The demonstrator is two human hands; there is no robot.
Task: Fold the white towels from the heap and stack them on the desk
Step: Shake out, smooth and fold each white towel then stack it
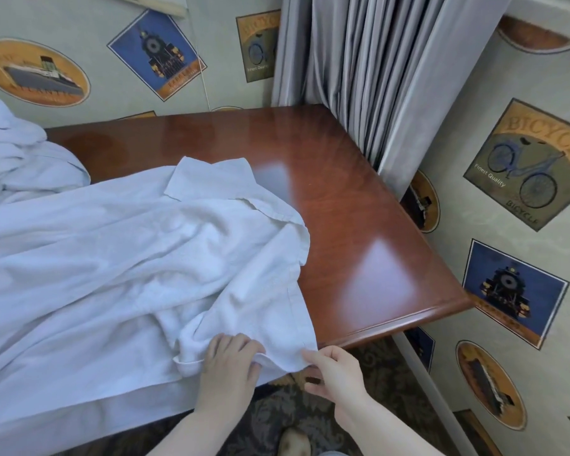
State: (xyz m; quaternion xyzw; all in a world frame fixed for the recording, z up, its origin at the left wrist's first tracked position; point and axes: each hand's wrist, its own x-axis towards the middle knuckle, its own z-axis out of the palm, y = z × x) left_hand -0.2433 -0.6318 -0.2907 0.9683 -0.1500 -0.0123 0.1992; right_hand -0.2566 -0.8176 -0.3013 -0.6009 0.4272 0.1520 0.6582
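No folded stack shows on the desk yet; one white towel lies rumpled across its left part, near edge hanging over the front, and the heap waits at far left. The left hand grips a bunched fold, the right hand pinches the near corner. The desk's right half is bare wood, bounded by the curtain and wall

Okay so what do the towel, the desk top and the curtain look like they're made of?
Towel: soft white woven cloth, probably cotton, matte, with limp creases and a stitched hem. Desk: reddish-brown wood or wood veneer, glossy; grain streaks and bright reflections show. Curtain: smooth grey fabric with a slight sheen, hanging in long pleats; the fibre can't be told.
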